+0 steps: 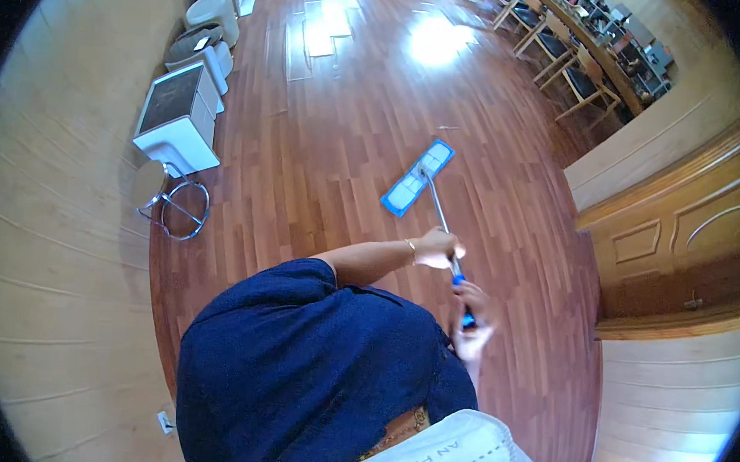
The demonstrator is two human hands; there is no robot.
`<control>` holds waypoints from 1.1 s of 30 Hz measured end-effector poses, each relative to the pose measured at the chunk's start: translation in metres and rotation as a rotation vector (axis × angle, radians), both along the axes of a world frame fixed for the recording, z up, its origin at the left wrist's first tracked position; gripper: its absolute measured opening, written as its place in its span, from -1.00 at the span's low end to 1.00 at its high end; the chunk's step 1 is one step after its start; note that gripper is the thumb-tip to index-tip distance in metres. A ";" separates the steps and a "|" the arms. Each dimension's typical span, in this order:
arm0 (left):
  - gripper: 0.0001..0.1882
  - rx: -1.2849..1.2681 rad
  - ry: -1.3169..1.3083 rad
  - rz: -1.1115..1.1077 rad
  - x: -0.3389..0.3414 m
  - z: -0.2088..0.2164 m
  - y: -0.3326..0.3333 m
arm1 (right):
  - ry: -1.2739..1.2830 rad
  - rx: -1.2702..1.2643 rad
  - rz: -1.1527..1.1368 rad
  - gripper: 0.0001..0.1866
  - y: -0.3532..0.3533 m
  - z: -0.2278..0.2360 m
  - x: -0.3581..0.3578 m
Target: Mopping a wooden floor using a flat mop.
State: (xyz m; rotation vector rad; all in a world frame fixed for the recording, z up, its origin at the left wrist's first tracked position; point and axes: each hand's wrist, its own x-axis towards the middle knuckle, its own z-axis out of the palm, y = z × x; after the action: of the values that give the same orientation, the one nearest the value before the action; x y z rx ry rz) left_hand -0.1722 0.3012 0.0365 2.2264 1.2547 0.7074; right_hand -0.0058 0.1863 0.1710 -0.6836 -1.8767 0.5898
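A flat mop has a rectangular blue-edged head (418,177) that lies flat on the wood floor, slanted from lower left to upper right. Its thin metal pole (442,212) runs back toward me. My left hand (438,247), with a bracelet at the wrist, is closed around the pole. Nearer my body, my right hand (473,315) grips the blue and dark handle end; it is a little blurred by motion. Part of the handle is hidden behind my fingers.
Along the left wall stand a round stool with a chrome ring (185,209), a white cabinet (179,116) and several pale seats. Several chairs (586,81) line a long cluttered table at the upper right. A wooden door (683,234) is on the right.
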 end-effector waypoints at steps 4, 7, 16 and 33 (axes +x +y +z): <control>-0.68 0.067 -0.171 0.112 -0.052 -0.055 0.013 | -0.225 0.025 0.182 -0.90 0.017 -0.013 -0.042; -0.74 0.072 -0.064 0.251 -0.077 -0.061 0.018 | -0.160 -0.054 0.300 -0.87 0.036 -0.022 -0.058; -0.85 0.028 0.098 0.659 -0.131 -0.047 -0.027 | -0.255 -0.234 0.427 -0.83 0.054 -0.024 -0.088; -0.84 0.013 -0.057 0.746 -0.186 -0.010 -0.143 | -0.198 -0.270 0.710 -0.94 0.043 0.038 -0.105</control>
State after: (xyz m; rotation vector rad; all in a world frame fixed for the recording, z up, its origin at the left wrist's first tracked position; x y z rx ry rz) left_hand -0.3584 0.1578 0.0268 1.6921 2.0688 1.0263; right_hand -0.1105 0.2294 0.2092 -0.2229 -2.2456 1.2818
